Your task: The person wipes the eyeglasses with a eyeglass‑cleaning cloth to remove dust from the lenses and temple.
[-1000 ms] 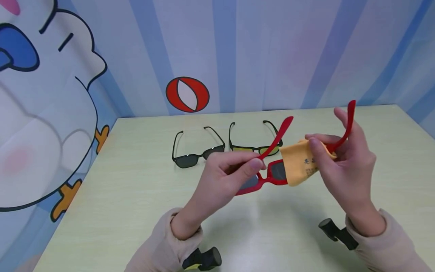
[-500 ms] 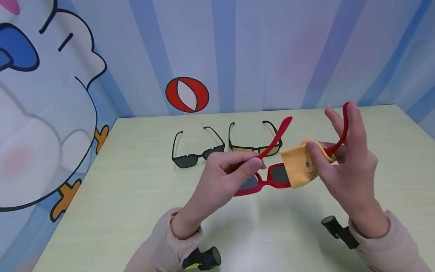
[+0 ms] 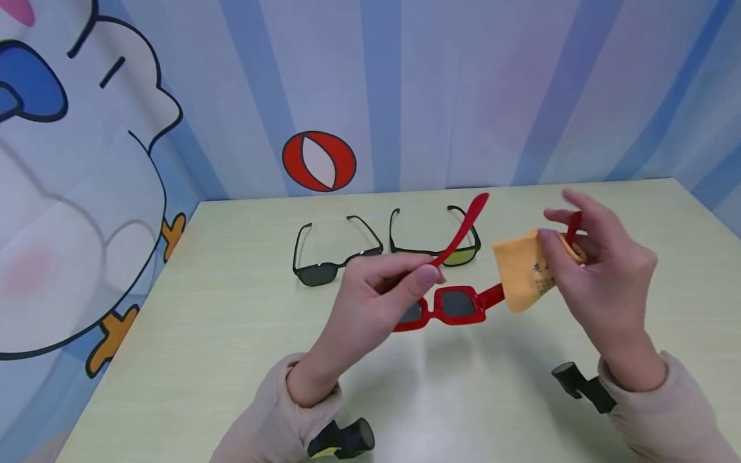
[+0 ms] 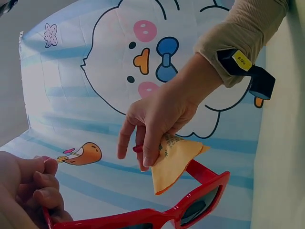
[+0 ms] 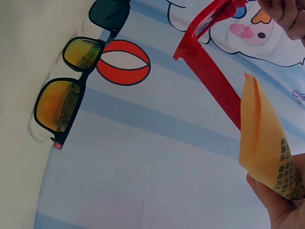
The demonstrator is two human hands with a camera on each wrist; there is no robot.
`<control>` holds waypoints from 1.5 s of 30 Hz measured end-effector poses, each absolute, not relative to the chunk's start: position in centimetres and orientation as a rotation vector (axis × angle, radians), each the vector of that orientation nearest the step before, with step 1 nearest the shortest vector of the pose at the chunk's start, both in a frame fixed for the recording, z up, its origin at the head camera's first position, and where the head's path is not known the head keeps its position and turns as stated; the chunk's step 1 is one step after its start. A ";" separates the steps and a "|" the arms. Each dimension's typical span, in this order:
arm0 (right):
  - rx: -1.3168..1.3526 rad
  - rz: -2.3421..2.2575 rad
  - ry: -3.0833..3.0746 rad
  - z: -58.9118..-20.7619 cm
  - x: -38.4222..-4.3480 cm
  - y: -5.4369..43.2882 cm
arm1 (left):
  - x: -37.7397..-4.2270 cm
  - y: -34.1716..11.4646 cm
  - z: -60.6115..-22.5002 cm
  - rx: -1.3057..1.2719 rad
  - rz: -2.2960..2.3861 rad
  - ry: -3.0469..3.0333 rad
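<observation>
In the head view my left hand (image 3: 379,299) pinches one temple of a pair of red-framed sunglasses (image 3: 457,303), held above the table. A yellow cleaning cloth (image 3: 520,270) with small dark printing is folded around the other temple. My right hand (image 3: 610,283) pinches that cloth with thumb and fingers, the red temple tip poking out past it. Seen from the left wrist, the cloth (image 4: 174,160) hangs off the lens and covers part of the temple. From the right wrist, the bare red temple (image 5: 212,78) runs into the cloth (image 5: 262,138).
Behind my left hand, black sunglasses (image 3: 318,274) stand on the pale table (image 3: 231,321) with temples unfolded. Black-framed glasses with yellow lenses (image 3: 461,257) stand to their right. A blue striped backdrop (image 3: 463,96) with cartoon prints rises along the table's back and left.
The cloth has slid rightward off the right lens and along the temple, together with my right hand. The red sunglasses have shifted slightly left, and their right lens now shows whole.
</observation>
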State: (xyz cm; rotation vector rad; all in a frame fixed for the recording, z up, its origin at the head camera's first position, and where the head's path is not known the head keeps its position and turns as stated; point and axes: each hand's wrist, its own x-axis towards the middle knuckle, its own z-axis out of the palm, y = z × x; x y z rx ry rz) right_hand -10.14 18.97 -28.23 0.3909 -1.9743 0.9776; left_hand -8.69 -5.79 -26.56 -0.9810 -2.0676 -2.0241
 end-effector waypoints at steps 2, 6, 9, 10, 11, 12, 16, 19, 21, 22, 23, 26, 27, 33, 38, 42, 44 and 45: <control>0.383 0.994 -1.958 -28.3 -10.3 19.0 | -8.7 -5.8 -26.5 -0.990 -2.029 -2.064; 0.373 1.025 -1.904 -28.3 -10.5 19.1 | -8.6 -5.8 -26.5 -0.993 -2.022 -2.060; 0.375 1.006 -1.887 -28.4 -10.7 19.3 | -8.6 -5.8 -26.4 -0.988 -2.019 -2.060; 0.366 1.001 -1.892 -28.4 -10.7 19.5 | -8.6 -5.9 -26.4 -0.984 -2.017 -2.061; 0.357 1.009 -1.901 -28.4 -10.7 19.6 | -8.6 -5.9 -26.4 -0.980 -2.014 -2.063; 0.346 1.029 -1.918 -28.4 -10.6 19.8 | -8.6 -5.9 -26.4 -0.975 -2.009 -2.063; 0.327 1.349 -1.972 -28.1 -10.3 20.5 | -8.5 -5.8 -26.3 -0.981 -1.996 -2.040; 0.452 1.839 -1.855 -27.8 -10.3 21.4 | -8.6 -5.7 -26.4 -1.009 -2.007 -2.010; 0.567 2.148 -1.720 -27.7 -10.4 22.0 | -8.6 -5.6 -26.5 -1.024 -2.023 -1.998; 0.624 2.258 -1.665 -27.7 -10.5 22.3 | -8.6 -5.6 -26.5 -1.026 -2.026 -1.998; 0.665 2.311 -1.650 -27.6 -10.5 22.5 | -8.6 -5.6 -26.5 -1.028 -2.033 -1.999; 0.701 2.284 -1.690 -27.5 -10.3 22.9 | -8.7 -5.4 -26.8 -1.055 -2.036 -2.024; 0.685 2.230 -1.714 -27.4 -10.2 23.0 | -8.7 -5.4 -26.8 -1.074 -2.032 -2.034; 0.482 2.053 -1.626 -26.9 -9.4 23.7 | -8.7 -5.1 -27.0 -1.191 -1.980 -2.056; 0.447 2.160 -1.482 -26.9 -9.6 24.4 | -8.9 -5.5 -27.1 -1.172 -1.993 -2.024; 0.611 2.326 -1.431 -27.1 -10.3 24.6 | -9.1 -5.8 -27.1 -1.165 -2.044 -1.988; 0.644 2.362 -1.471 -27.3 -10.7 24.8 | -9.2 -5.8 -27.1 -1.182 -2.093 -1.959; 0.637 2.375 -1.499 -27.4 -10.8 24.8 | -9.3 -5.8 -27.1 -1.187 -2.123 -1.940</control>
